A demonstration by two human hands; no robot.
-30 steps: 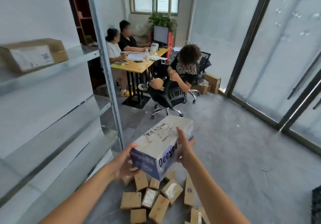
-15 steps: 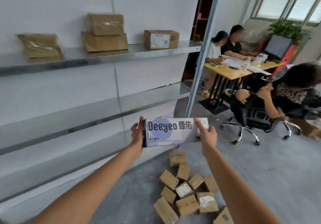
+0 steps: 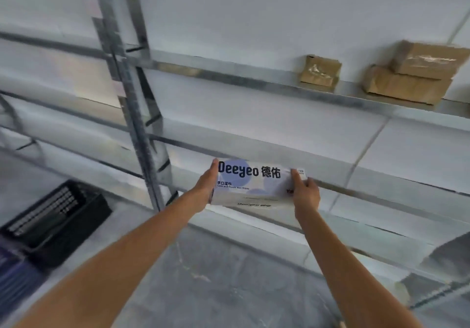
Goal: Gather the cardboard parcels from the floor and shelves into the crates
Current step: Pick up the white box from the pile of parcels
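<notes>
I hold a white and blue box printed "Deeyeo" out in front of me at mid height, level with a shelf rail. My left hand grips its left end and my right hand grips its right end. On the upper shelf at the right sit brown cardboard parcels: a small one alone, and further right one stacked on a wider one. A black plastic crate stands on the floor at the lower left.
A metal shelf upright rises between the crate and the box. A dark blue item lies at the far left edge beside the crate. Grey concrete floor runs below my arms. Shelf boards stretch along the white wall.
My view has swung left, away from the desk, the seated people and the floor pile of parcels. The box stays in both hands and the black crate has come into sight.
</notes>
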